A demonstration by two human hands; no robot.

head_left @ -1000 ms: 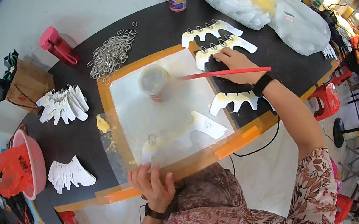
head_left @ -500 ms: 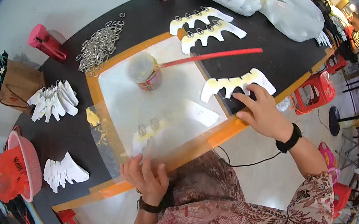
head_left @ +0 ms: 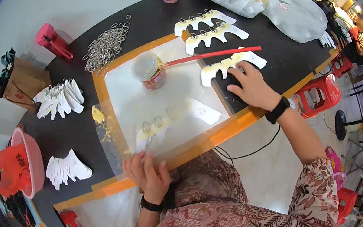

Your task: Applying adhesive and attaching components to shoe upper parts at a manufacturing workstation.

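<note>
My right hand is at the right part of the table, fingers apart, its fingertips on or just above a scalloped white cut piece with yellow glue along it. That piece lies under the end of a red stick. My left hand rests at the near edge with fingers spread, beside another scalloped white piece on the pale sheet. Metal rings sit on that piece's glued part. An open glue can stands on the sheet, with the red stick sticking out toward the right.
Two scalloped pieces with rings lie at the back. Loose metal rings form a pile at the left. Stacks of white pieces, a pink basket, a paper bag and white plastic bags stand around the table's rim.
My right hand has moved up and left, and the glued white piece beside it has shifted the same way, closer to the red stick. My left hand has stayed nearly still.
</note>
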